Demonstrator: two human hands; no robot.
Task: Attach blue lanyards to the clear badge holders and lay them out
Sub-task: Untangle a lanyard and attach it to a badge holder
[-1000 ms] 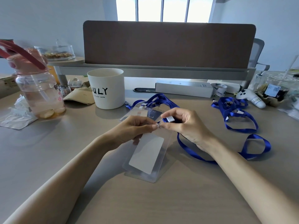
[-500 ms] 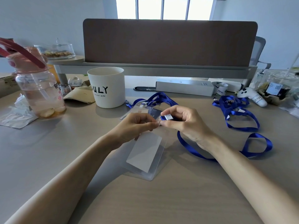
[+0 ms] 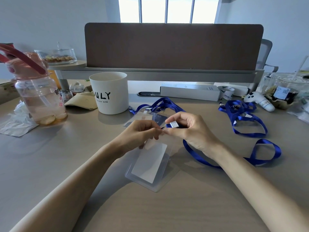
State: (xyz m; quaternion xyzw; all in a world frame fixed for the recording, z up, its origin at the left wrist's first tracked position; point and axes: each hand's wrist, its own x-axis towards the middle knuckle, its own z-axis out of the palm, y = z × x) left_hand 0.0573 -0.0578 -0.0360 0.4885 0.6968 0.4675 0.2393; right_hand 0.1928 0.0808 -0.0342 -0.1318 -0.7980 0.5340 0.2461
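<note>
1. Left hand [image 3: 142, 133]: its fingertips pinch the top edge of a clear rectangular plastic badge holder [image 3: 148, 166] with a white card inside. The holder is tilted, with its top raised and its lower short edge toward the viewer. I cannot tell whether that lower edge touches the table.
2. Right hand [image 3: 189, 131]: the thumb and forefinger grip the silver metal clip [image 3: 173, 125] of a blue ribbon lanyard [image 3: 265, 153]. The clip meets the holder's top edge at the left fingertips, but I cannot tell whether it is hooked in.
3. The lanyard strap runs under the right wrist and lies in a twisted loop on the table to the right, well apart from the holder.
4. A flat pile of clear holders with blue straps [image 3: 160, 104] lies just behind both hands, near the white round cup [image 3: 110, 92] (lettered "ULY").
5. A loose heap of blue lanyards [image 3: 242, 114] sits at the far right, beside a white handheld controller [image 3: 260, 101].
6. Left border: a clear water bottle with a pink lid [image 3: 40, 97] stands well apart from the left forearm, with crumpled white paper [image 3: 15, 121] beside it.
7. Far border: a long white cardboard box [image 3: 189, 93] lies below a brown divider panel [image 3: 173, 46].
8. Light wood-tone table [image 3: 167, 211]: broad bare surface shows between the forearms. More shows on the left, between the bottle and the left arm.
</note>
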